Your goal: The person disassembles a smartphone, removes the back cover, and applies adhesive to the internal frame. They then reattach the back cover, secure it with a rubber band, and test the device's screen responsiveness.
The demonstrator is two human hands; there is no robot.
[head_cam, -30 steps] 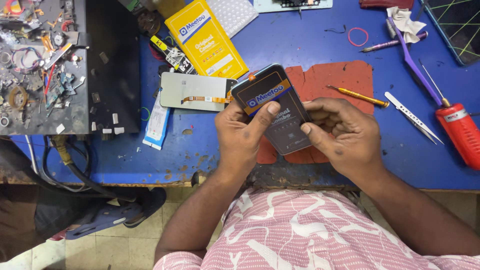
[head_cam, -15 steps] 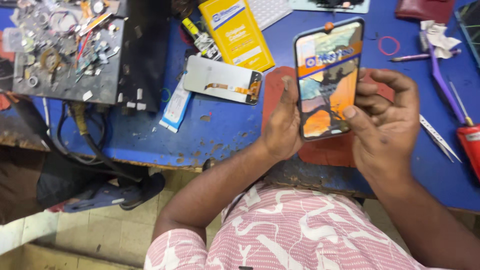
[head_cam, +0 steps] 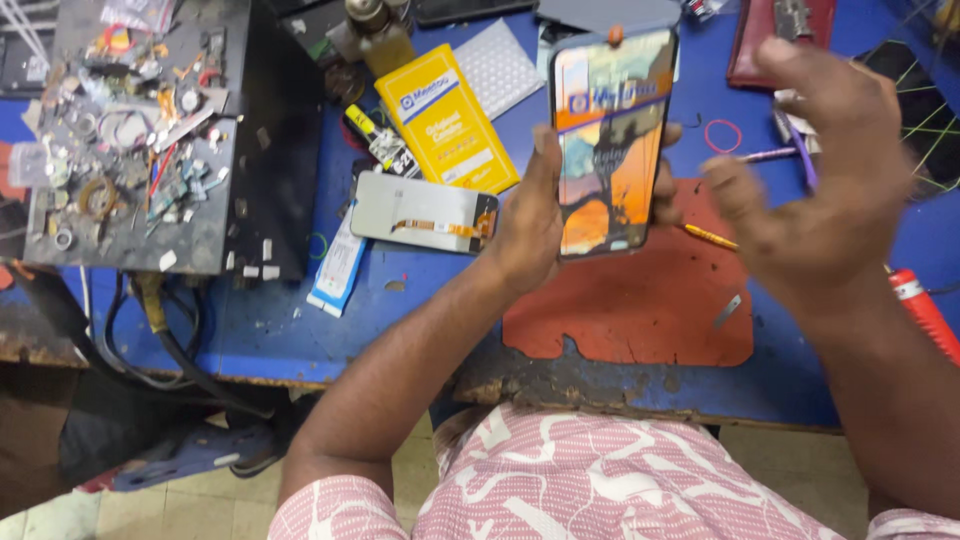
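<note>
Orange-screened phone [head_cam: 608, 140] now stays in the left hand [head_cam: 530, 225] alone (right hand [head_cam: 815, 185] has let go, fingers spread).

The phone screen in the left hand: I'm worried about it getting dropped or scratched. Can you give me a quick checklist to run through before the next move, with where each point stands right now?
1. Left hand has a grip on the phone screen: ok, thumb on one long edge, fingertips on the other.
2. Right hand supports it: not ok, it is open and off the screen.
3. Red mat below is free for setting it down: ok, only a small metal piece lies on it.
4. Glass free of cracks: cannot tell, a colourful film covers it.
5. Open phone body within reach: ok, it lies left of the mat.
</note>
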